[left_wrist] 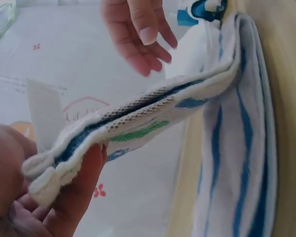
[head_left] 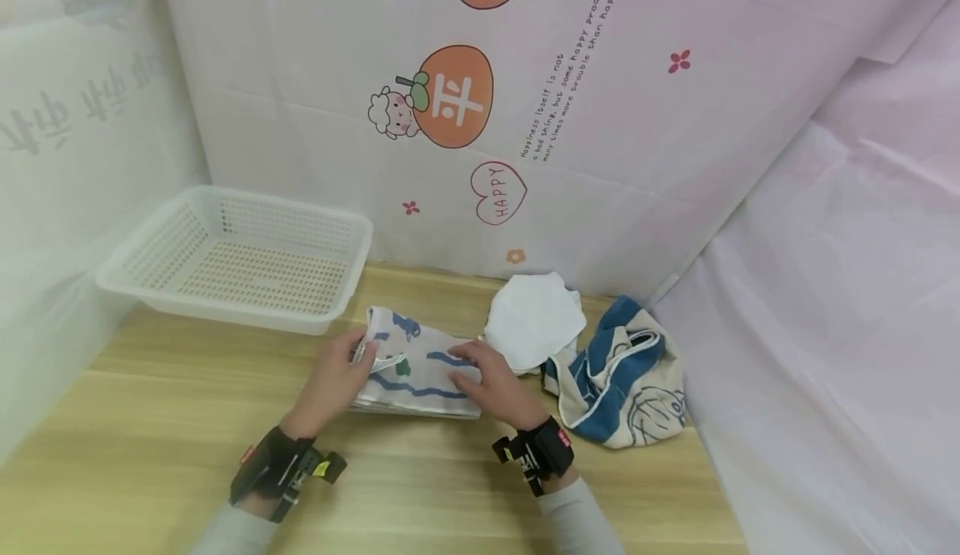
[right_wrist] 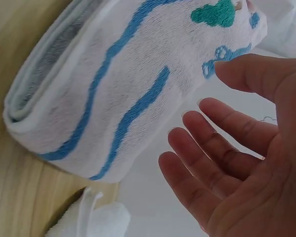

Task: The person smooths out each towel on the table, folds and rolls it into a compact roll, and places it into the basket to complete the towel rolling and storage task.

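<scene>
A folded white towel with blue wavy stripes and a green figure lies on the wooden table in front of me. Its left end is lifted between the thumb and fingers of my left hand, and the left wrist view shows the layered edge of the towel rising from the rest of it. My right hand hovers by the towel's right part. In the right wrist view the right hand's fingers are spread and loosely bent beside the striped cloth, holding nothing.
A white perforated plastic basket stands at the back left. Behind the right hand sits a white cloth pile, with a crumpled blue and beige towel to its right. Printed white sheeting walls the table.
</scene>
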The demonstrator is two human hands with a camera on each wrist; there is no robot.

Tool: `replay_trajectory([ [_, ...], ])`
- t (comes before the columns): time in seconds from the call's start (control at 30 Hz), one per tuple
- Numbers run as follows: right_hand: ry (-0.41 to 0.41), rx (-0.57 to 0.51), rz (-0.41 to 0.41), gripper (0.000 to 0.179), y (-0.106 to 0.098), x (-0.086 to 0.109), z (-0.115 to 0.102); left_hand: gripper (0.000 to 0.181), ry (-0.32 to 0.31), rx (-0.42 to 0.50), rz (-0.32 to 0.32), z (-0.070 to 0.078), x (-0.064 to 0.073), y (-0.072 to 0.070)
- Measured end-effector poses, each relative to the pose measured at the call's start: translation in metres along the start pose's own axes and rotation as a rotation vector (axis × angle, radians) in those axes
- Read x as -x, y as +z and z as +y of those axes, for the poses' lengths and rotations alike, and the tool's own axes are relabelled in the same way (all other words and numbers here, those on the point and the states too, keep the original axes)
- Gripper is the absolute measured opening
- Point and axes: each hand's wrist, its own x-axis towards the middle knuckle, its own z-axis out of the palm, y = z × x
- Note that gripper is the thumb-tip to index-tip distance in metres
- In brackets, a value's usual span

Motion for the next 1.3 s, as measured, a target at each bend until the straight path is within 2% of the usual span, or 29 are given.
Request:
replay_trajectory([
  [0.1, 0.006, 0.046, -0.015, 0.033, 0.005, -0.001, 0.007, 0.028, -0.011, -0.036, 0.004, -0.008, 0.002, -0.003],
  [0.3, -0.01, 0.147, -0.068, 0.025, 0.018, -0.006, 0.02, 0.031, 0.005, -0.203, -0.005, -0.033, -0.001, -0.008],
  [0.47, 0.052, 0.255, -0.125, 0.025, 0.03, -0.005, 0.032, 0.024, 0.004, -0.351, -0.033, -0.058, -0.001, -0.003],
  [0.53, 0.067, 0.256, -0.145, 0.026, 0.034, -0.003, 0.036, 0.02, 0.007, -0.377, -0.037, -0.067, 0.0, 0.0],
  [0.63, 0.072, 0.232, -0.147, 0.028, 0.035, -0.001, 0.039, 0.024, 0.003, -0.375, -0.034, -0.072, -0.001, 0.004],
  [0.77, 0.076, 0.204, -0.135, 0.029, 0.035, 0.002, 0.039, 0.046, -0.003, -0.4, -0.016, -0.063, 0.001, 0.006],
  [0.87, 0.095, 0.23, -0.129, 0.029, 0.035, 0.004, 0.036, 0.057, 0.025, -0.498, 0.005, -0.049, 0.005, 0.011],
  [0.97, 0.127, 0.305, -0.109, 0.03, 0.036, 0.007, 0.031, 0.051, 0.097, -0.582, 0.005, -0.035, 0.01, 0.023],
  [1.1, 0.155, 0.406, -0.07, 0.033, 0.045, 0.009, 0.026, 0.035, 0.188, -0.631, -0.055, -0.022, 0.018, 0.044],
  [1.2, 0.153, 0.432, -0.06, 0.028, 0.054, 0.007, 0.019, 0.029, 0.201, -0.651, -0.099, -0.017, 0.021, 0.055],
  [1.3, 0.151, 0.432, -0.091, 0.022, 0.059, 0.004, 0.008, 0.026, 0.191, -0.656, -0.144, -0.017, 0.021, 0.059],
])
